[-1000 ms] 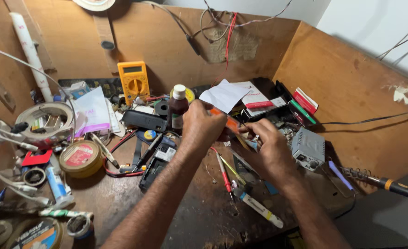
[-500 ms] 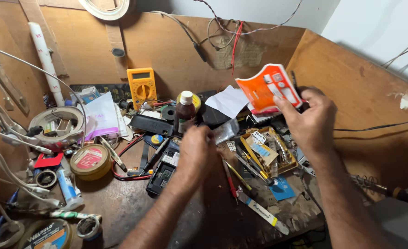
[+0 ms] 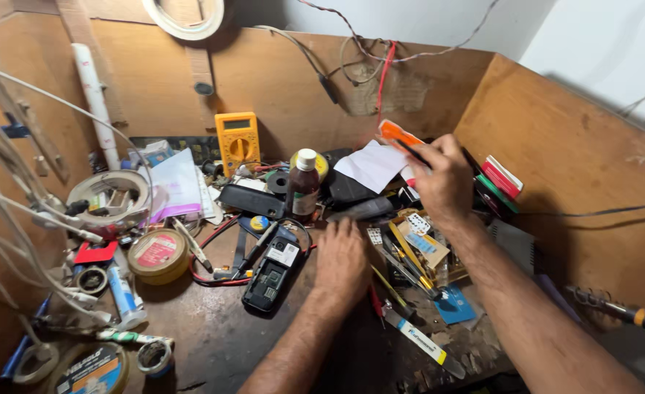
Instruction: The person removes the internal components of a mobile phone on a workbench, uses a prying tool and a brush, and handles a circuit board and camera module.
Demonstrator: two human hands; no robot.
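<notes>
My right hand (image 3: 443,179) grips an orange and white flat packet (image 3: 399,136), held tilted above the clutter at the back of the wooden bench, over a white sheet of paper (image 3: 370,165). My left hand (image 3: 343,261) rests palm down on the bench, fingers together, at the edge of a small cardboard tray of tools (image 3: 418,252). I cannot see anything held under that hand. A black mobile phone (image 3: 270,276) lies just left of it, and a brown bottle with a white cap (image 3: 304,186) stands behind.
A yellow multimeter (image 3: 238,141) leans on the back wall. Tape rolls (image 3: 158,254), a wire reel (image 3: 110,194), tubes and cables crowd the left. Screwdrivers (image 3: 421,341) and a blue card (image 3: 453,304) lie in front; a soldering iron (image 3: 618,310) sticks out at the right.
My right hand has lifted the orange packet out of the clutter, then carried it back left and lower over the white paper. My left hand has come down flat onto the bench.
</notes>
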